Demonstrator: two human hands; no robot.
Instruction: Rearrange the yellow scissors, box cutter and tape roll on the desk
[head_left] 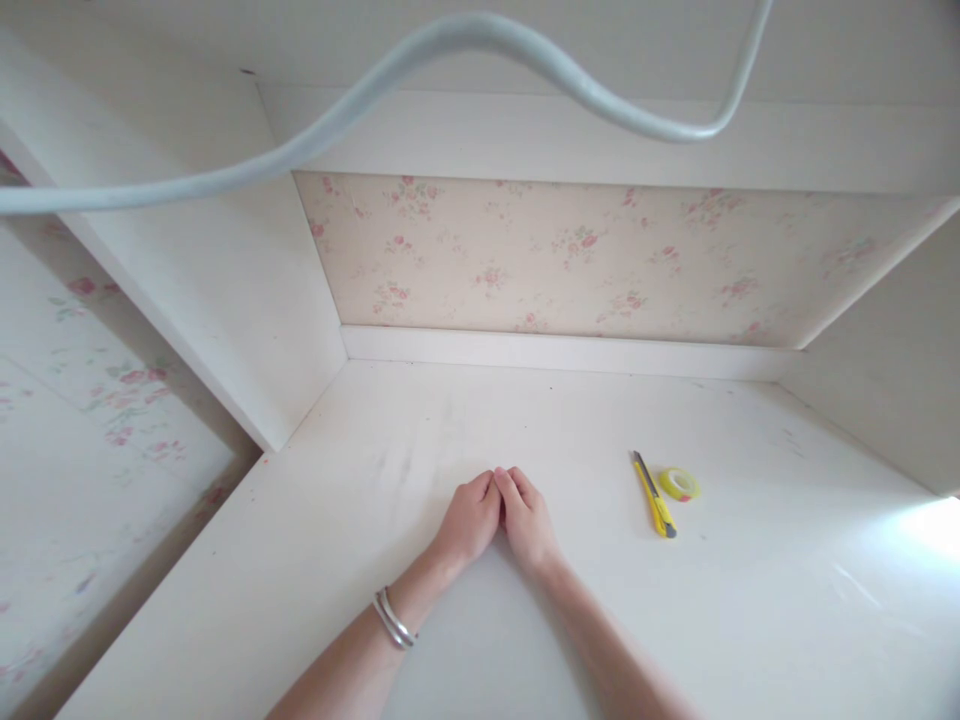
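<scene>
My left hand [469, 520] and my right hand [526, 522] rest together on the white desktop, thumbs side by side and touching at the tips. Both are loosely closed with the fingers curled under, and no object shows in either one. Silver bangles [394, 618] circle my left wrist. To the right of my right hand, apart from it, lies a yellow utility knife [655, 497] with its dark blade end pointing away from me. Just beside the knife is a roll of yellow-green tape [679, 484], lying flat.
White side panels stand at the left [225, 260] and right [892, 370] of the desktop [315, 520]. Floral wallpaper [540, 260] covers the back, under a white shelf [600, 145]. A pale cable [480, 35] crosses the upper view, near the camera.
</scene>
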